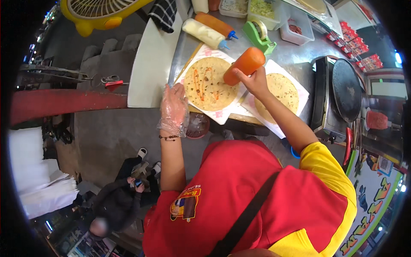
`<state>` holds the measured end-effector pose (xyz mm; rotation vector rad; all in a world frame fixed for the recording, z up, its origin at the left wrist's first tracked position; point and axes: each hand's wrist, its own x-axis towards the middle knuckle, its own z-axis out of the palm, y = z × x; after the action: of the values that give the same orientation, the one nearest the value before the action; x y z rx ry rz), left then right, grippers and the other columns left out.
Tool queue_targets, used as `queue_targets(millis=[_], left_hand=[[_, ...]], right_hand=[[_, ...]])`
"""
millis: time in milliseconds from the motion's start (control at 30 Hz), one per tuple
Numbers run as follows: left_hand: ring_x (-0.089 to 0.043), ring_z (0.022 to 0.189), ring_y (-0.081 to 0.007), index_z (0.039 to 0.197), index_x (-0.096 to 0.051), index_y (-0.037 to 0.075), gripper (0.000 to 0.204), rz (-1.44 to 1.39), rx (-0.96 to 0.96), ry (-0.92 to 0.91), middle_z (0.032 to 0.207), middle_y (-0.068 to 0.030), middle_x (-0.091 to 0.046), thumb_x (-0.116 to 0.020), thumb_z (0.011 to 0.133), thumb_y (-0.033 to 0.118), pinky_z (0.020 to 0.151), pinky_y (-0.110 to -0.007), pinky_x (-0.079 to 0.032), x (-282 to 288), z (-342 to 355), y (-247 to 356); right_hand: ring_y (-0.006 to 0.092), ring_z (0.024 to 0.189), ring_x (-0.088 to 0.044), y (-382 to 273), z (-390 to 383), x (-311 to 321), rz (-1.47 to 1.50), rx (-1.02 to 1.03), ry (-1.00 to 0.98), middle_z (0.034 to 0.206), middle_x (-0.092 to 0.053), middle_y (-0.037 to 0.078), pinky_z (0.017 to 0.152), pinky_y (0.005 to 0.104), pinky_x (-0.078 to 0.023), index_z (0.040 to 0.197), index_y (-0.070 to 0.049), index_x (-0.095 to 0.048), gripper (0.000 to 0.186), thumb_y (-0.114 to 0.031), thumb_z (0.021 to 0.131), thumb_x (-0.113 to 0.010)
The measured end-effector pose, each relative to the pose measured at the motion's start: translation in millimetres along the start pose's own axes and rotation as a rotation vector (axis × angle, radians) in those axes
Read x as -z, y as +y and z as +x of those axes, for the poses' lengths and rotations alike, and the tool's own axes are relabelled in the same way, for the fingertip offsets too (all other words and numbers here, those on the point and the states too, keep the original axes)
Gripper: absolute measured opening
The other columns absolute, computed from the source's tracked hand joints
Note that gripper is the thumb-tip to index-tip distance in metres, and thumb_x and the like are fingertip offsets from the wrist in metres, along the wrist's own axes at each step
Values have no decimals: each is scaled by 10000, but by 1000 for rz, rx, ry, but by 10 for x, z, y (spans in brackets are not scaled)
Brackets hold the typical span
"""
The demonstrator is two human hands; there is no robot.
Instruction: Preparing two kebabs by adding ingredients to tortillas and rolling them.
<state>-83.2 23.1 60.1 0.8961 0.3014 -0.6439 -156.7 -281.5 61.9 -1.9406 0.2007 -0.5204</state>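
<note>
My right hand [256, 81] grips an orange squeeze bottle [246, 64], tilted with its base up and its lower end over the left flatbread [205, 88]. That round flatbread has brown specks and thin orange-red sauce streaks, and lies on white printed paper [220, 116]. Beside it, under my right forearm, a second speckled flatbread [282, 92] rests on its own paper, partly covered by the arm. My left hand [174, 105], in a clear plastic glove, rests at the counter's near edge left of the first flatbread. Its fingers lie forward, with nothing visible in them.
Two squeeze bottles, one cream [204, 34] and one orange [216, 25], lie behind the flatbreads. Nearby are a green tape dispenser [260, 37] and food tubs [295, 32]. A round black griddle [346, 90] stands right. Someone in dark clothes [117, 201] sits lower left.
</note>
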Motion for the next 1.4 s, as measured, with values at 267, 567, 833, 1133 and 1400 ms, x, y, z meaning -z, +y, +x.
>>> queue_targets(millis=[267, 567, 833, 1133, 1400], left_hand=[[-587, 1302, -296, 1373, -610, -48, 441, 957, -424, -99, 1375, -182, -643, -486, 1146, 310, 1161, -400, -415, -858, -511, -890], [-353, 1561, -282, 1622, -279, -91, 842, 195, 132, -84, 1682, -215, -353, -408, 1132, 581, 1294, -420, -264, -1310, -416, -1873], [-429, 1502, -260, 1552, -401, -40, 702, 76, 179, -95, 1580, -165, -483, -430, 1143, 529, 1243, -400, -315, -1173, -422, -1903], [-443, 1498, -214, 1564, -426, 52, 521, 223, 125, -179, 1579, -103, -505, -441, 1165, 386, 1232, -376, -324, -1146, -464, -1942], [-520, 1434, -205, 1499, -522, 10, 449, 260, 147, -218, 1527, -102, -573, -539, 1131, 267, 1214, -359, -393, -1016, -400, -1740]], right_hand=[[208, 968, -731, 254, -373, 1297, 278, 99, 364, 1076, -765, 120, 941, 347, -572, 1150, 30, -684, 340, -236, 976, -803], [186, 993, -711, 447, -743, 1459, 91, -31, 204, 1054, -748, 104, 906, 339, -550, 1094, 14, -711, 361, -212, 889, -903], [264, 953, -759, 443, -929, 1912, -115, 58, 200, 1014, -782, 148, 873, 390, -577, 1119, 28, -717, 408, -257, 880, -886], [218, 974, -724, 342, -1229, 2114, -37, -34, 352, 1060, -756, 122, 922, 383, -557, 1121, 40, -715, 394, -240, 898, -880], [284, 996, -738, 270, -33, 2111, -95, -222, 66, 1125, -722, 154, 852, 395, -593, 1253, 32, -613, 496, -234, 881, -806]])
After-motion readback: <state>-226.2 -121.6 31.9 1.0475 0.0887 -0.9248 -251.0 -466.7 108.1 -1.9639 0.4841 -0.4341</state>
